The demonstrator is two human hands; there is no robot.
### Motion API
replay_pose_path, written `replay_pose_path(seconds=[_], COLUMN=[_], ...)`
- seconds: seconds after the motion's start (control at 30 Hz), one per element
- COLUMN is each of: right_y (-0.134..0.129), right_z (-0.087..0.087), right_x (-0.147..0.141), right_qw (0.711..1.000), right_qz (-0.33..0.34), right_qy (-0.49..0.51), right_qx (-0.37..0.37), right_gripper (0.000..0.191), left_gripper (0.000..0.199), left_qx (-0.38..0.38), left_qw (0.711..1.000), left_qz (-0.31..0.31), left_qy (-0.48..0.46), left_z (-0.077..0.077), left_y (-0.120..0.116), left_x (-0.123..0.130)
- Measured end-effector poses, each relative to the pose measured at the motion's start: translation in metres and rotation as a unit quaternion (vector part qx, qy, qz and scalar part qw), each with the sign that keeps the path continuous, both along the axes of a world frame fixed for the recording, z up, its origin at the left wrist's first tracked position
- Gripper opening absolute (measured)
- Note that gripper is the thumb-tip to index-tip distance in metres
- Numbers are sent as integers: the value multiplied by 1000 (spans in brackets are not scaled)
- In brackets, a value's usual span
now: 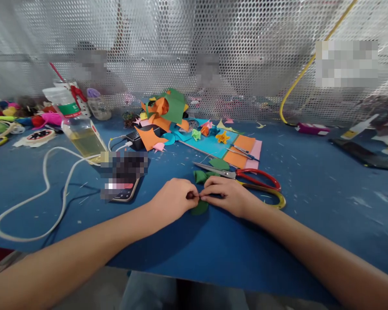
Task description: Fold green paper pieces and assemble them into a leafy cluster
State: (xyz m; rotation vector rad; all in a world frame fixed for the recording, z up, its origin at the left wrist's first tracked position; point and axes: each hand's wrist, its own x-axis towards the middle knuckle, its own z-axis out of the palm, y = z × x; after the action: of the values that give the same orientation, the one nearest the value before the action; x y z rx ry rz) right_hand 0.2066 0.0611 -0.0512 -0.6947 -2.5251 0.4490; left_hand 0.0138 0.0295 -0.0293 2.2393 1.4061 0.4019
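A small green paper leaf [199,208] is pinched between the fingertips of my two hands, low over the blue table. My left hand [176,197] is closed, thumb and forefinger meeting at the paper's upper edge. From the other side my right hand [228,196] grips the same edge, also in a pinch. Part of the leaf is hidden behind the fingers. Just beyond them lie a folded green paper piece [199,176] and a flat green leaf cut-out [219,163]. Scissors with red and yellow handles [258,175] rest beside my right hand, their blades pointing left.
A phone [126,178] and a bottle of yellowish liquid [86,137] stand to the left, with a looped white cable [47,172]. Coloured paper sheets [210,144], small paper flowers [222,137] and tweezers [242,151] lie ahead. A perforated metal panel [168,34] rises behind.
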Motion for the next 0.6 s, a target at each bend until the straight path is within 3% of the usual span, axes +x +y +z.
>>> replay_pose_path(seconds=[0.4, 0.6], right_y=[-3, -3], right_z=[3, 3], right_x=[4, 6], right_qw=[995, 995], right_qz=[16, 22], right_qy=[-46, -49], right_qx=[83, 90], right_gripper=[27, 27], left_gripper=[18, 14], left_qx=[20, 25], left_qw=[996, 999], left_qz=[-64, -24], left_qy=[51, 34], left_z=[3, 0], left_y=[-1, -2], left_x=[-4, -4])
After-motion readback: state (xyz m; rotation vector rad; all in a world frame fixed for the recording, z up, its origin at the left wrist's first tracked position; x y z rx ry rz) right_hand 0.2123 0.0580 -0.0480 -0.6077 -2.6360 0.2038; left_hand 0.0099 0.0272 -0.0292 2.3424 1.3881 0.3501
